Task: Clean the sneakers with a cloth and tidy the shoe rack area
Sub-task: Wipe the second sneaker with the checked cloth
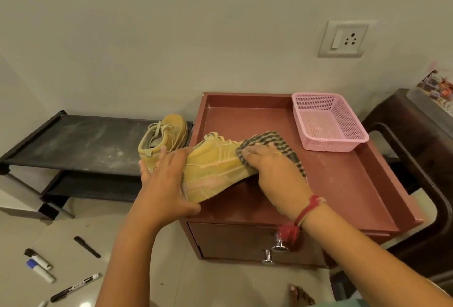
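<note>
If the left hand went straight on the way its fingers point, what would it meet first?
Likely the other sneaker on the shoe rack, just beyond the left hand; depth is unclear.

I count two yellow sneakers: one sneaker (215, 167) on the red cabinet (343, 184), the other sneaker (161, 135) left of it. One checked cloth (269, 139), one pink basket (328, 123) on the cabinet, two knobs (280, 248) (267, 261) on its front, five marker pens (87, 246) (36, 256) (40, 271) (76, 287) (43, 304) on the floor to its left.

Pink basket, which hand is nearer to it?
Right. The right hand presses the cloth just left of the basket; the left hand holds the sneaker, farther left.
</note>
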Demonstrator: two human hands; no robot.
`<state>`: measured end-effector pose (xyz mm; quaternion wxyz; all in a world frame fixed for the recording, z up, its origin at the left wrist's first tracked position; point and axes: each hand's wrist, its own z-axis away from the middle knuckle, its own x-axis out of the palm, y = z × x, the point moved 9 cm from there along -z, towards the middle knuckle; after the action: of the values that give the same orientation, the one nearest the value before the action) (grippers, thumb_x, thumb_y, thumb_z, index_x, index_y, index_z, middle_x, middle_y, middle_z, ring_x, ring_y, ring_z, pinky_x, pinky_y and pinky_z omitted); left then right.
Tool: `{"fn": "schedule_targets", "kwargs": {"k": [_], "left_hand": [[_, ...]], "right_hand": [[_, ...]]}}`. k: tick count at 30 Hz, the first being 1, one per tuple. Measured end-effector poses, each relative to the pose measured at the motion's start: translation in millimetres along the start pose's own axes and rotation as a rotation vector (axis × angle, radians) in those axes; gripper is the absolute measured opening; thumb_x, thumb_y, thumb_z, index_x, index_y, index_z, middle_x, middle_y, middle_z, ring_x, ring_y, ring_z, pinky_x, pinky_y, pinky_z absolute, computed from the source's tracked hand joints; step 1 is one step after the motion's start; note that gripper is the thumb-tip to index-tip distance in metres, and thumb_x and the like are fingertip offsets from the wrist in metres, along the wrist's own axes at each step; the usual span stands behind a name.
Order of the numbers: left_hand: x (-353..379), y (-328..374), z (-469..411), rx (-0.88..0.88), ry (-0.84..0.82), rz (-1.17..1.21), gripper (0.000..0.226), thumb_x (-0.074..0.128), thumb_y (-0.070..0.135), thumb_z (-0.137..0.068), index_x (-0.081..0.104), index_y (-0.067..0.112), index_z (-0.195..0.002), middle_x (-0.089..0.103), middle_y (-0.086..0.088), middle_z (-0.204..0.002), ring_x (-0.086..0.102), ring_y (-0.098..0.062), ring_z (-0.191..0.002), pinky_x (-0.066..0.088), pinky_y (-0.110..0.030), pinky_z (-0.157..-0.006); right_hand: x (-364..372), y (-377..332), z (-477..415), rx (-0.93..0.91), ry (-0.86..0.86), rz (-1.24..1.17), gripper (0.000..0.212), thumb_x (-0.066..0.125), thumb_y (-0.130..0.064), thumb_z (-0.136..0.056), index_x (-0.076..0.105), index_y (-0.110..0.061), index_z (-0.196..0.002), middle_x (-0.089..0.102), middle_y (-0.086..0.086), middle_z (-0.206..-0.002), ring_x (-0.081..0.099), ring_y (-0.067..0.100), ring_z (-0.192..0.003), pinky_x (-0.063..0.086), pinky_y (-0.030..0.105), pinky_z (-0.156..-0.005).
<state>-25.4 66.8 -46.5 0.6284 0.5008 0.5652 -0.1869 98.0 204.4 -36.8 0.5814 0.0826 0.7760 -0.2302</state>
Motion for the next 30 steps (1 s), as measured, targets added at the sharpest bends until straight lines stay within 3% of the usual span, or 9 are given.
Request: {"fn": "schedule_targets", "kwargs": {"k": [6, 10, 12, 14, 17, 21, 23, 26, 30], "left_hand": [[-2.0, -1.1, 0.6, -0.008, 0.002, 0.047, 0.102, 0.081, 0.026, -0.053, 0.025, 0.035, -0.138, 0.031, 0.011, -0.144, 0.001, -0.019, -0.148, -0.016, -0.055, -0.112], [0.1, 0.7, 1.3, 0.01, -0.021, 0.028, 0.102, 0.081, 0.027, -0.055, 0.022, 0.037, -0.138, 0.029, 0.013, -0.144, 0.001, -0.018, -0.147, -0.013, -0.058, -0.114], [0.5, -0.6, 0.6, -0.005, -0.046, 0.035, 0.104, 0.081, 0.028, -0.055, 0.02, 0.038, -0.139, 0.028, 0.013, -0.145, 0.002, -0.019, -0.147, -0.012, -0.059, -0.114], [0.1, -0.7, 0.0, -0.002, -0.055, 0.06, 0.104, 0.082, 0.029, -0.054, 0.021, 0.04, -0.138, 0.031, 0.014, -0.141, 0.008, -0.021, -0.146, -0.01, -0.06, -0.114], [1.0, -2.0, 1.9, -0.002, -0.061, 0.051, 0.105, 0.082, 0.029, -0.052, 0.023, 0.04, -0.138, 0.034, 0.015, -0.139, 0.01, -0.021, -0.146, -0.009, -0.061, -0.114], [3.5, -6.3, 2.6, -0.019, -0.069, 0.053, 0.105, 0.082, 0.03, -0.052, 0.022, 0.039, -0.139, 0.034, 0.012, -0.14, 0.009, -0.02, -0.146, -0.009, -0.062, -0.114], [3.1, -4.4, 1.9, 0.002, -0.061, 0.043, 0.105, 0.082, 0.031, -0.052, 0.022, 0.04, -0.137, 0.035, 0.013, -0.139, 0.011, -0.021, -0.145, -0.01, -0.062, -0.113], [1.8, -3.3, 1.2, 0.013, -0.048, 0.043, 0.104, 0.082, 0.032, -0.052, 0.023, 0.039, -0.137, 0.035, 0.014, -0.139, 0.009, -0.021, -0.146, -0.01, -0.062, -0.113], [1.4, -2.9, 3.2, 0.003, -0.058, 0.05, 0.103, 0.081, 0.031, -0.053, 0.022, 0.039, -0.138, 0.033, 0.013, -0.141, 0.002, -0.019, -0.147, -0.011, -0.061, -0.113]], "right_hand": [[-1.2, 34.6, -11.4, 0.079, 0.018, 0.165, 0.045, 0.063, -0.014, -0.076, 0.058, -0.016, -0.121, 0.054, 0.004, -0.126, 0.047, 0.027, -0.118, 0.032, 0.035, -0.104], [-27.6, 69.1, -13.8, 0.234, 0.25, -0.219, 0.045, 0.046, 0.005, -0.082, 0.061, -0.014, -0.119, 0.06, 0.007, -0.119, 0.055, 0.024, -0.111, 0.036, 0.02, -0.095], [-46.4, 44.5, -10.8, 0.13, 0.357, -0.302, 0.052, 0.038, 0.004, -0.077, 0.06, -0.012, -0.121, 0.06, 0.007, -0.12, 0.054, 0.021, -0.113, 0.035, 0.021, -0.099], [-40.9, -2.7, -8.1, -0.077, 0.272, -0.346, 0.055, 0.031, -0.003, -0.077, 0.057, -0.012, -0.125, 0.058, 0.005, -0.126, 0.049, 0.014, -0.12, 0.031, 0.024, -0.107], [3.6, -57.1, 3.6, -0.362, 0.061, -0.168, 0.06, 0.039, 0.011, -0.077, 0.05, -0.011, -0.131, 0.051, 0.006, -0.135, 0.044, 0.018, -0.128, 0.023, 0.033, -0.113], [6.6, -25.2, -15.3, -0.177, 0.039, -0.088, 0.061, 0.046, 0.01, -0.083, 0.044, -0.018, -0.137, 0.042, -0.001, -0.143, 0.036, 0.015, -0.133, 0.008, 0.026, -0.115], [1.4, -28.4, -11.6, -0.138, 0.069, -0.157, 0.054, 0.042, 0.006, -0.085, 0.048, -0.017, -0.134, 0.046, -0.001, -0.14, 0.039, 0.015, -0.131, 0.014, 0.028, -0.115], [8.2, -61.0, 10.6, -0.297, 0.062, -0.222, 0.054, 0.033, 0.003, -0.081, 0.054, -0.012, -0.128, 0.054, 0.004, -0.133, 0.045, 0.017, -0.126, 0.025, 0.034, -0.113], [5.1, -27.5, -6.9, -0.108, 0.068, -0.194, 0.061, 0.043, 0.013, -0.077, 0.051, -0.014, -0.131, 0.048, 0.003, -0.138, 0.042, 0.019, -0.13, 0.017, 0.032, -0.116]]}}
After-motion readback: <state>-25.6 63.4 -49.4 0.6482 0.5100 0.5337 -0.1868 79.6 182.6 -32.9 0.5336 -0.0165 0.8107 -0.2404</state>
